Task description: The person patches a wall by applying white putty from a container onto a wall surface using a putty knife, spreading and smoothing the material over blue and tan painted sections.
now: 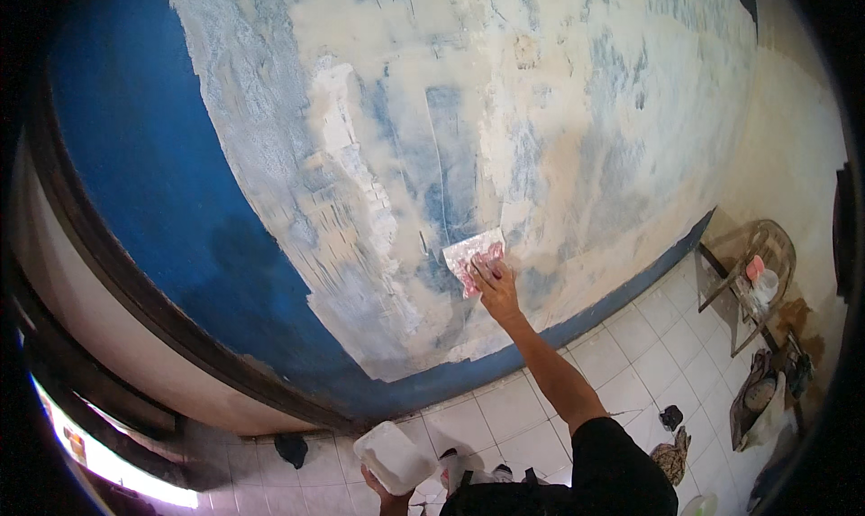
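Observation:
My right hand (497, 289) is closed on a flat putty spreader (476, 244), pale with pinkish smears, and presses it against the wall. That wall is blue (153, 165) with a broad uneven coat of whitish putty (577, 111) over most of it. Thicker white patches (338, 111) lie up and to the left of the spreader, and bluish streaks show through the thin coat. Low in the view, my left hand (387, 496) grips a white plastic tub (394, 457) by its side. What the tub holds cannot be made out.
A wooden chair (766, 246) with a pink item and a clear cup stands at the right. Bags (757, 399) and a patterned cloth (671, 457) lie on the white tiled floor (514, 417). A dark bag (291, 448) sits by the wall's foot. Dark trim (153, 309) curves down the left.

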